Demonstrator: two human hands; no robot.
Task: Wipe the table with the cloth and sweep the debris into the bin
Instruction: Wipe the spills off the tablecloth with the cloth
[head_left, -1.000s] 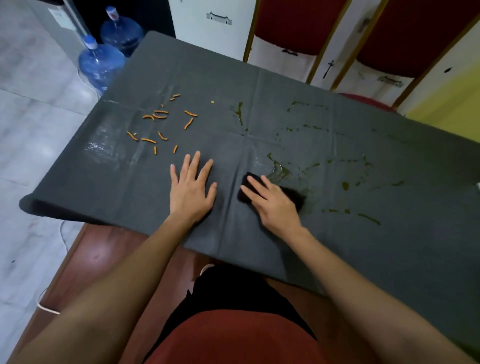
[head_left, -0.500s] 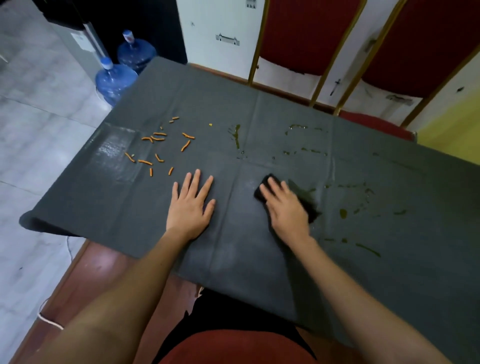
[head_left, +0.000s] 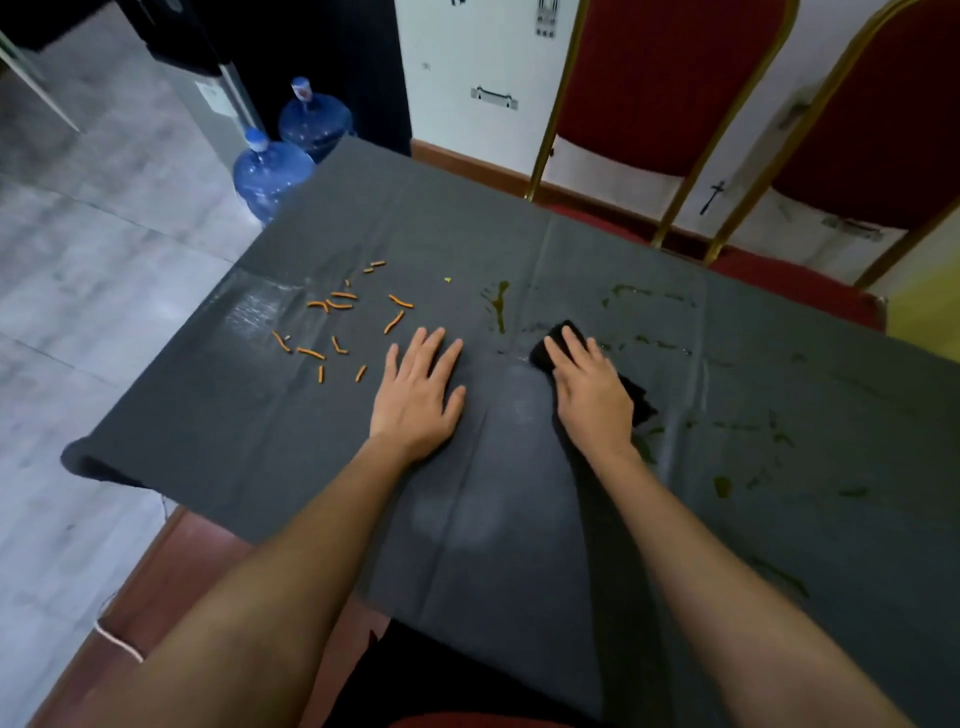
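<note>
1. The fingers (head_left: 574, 345) of the right hand (head_left: 589, 395) lie straight and close together, pressed flat on top of the black cloth (head_left: 639, 400). No finger curls round it. The thumb's position is hard to make out from this angle.
2. The cloth sits under that palm on the table (head_left: 519, 519). One corner shows just past the fingertips and a ragged edge sticks out on the little-finger side.
3. The fingers (head_left: 434, 353) of the left hand (head_left: 418, 395) are straight and slightly spread, with the thumb out to the side. The palm lies flat on the dark grey table cover and holds nothing.
4. The two hands lie side by side with a strip of bare cover between them. That strip has a dull, smeared patch running back toward the person.
5. Just beyond the gap between the hands, ahead of the fingertips, is a thin green-brown streak (head_left: 501, 306). More green marks are scattered beyond and outward of the right fingers.
6. The orange debris (head_left: 340, 305), short curved sticks, lies ahead of and outward from the left fingers. The nearest pieces are close to the fingertips but do not touch them.
7. Farther out past the debris, beyond the table's far left corner, two blue water bottles (head_left: 270, 176) stand on the floor.
8. Past the far edge, ahead of the right fingers, stand red chairs (head_left: 665, 78) with gold frames.
</note>
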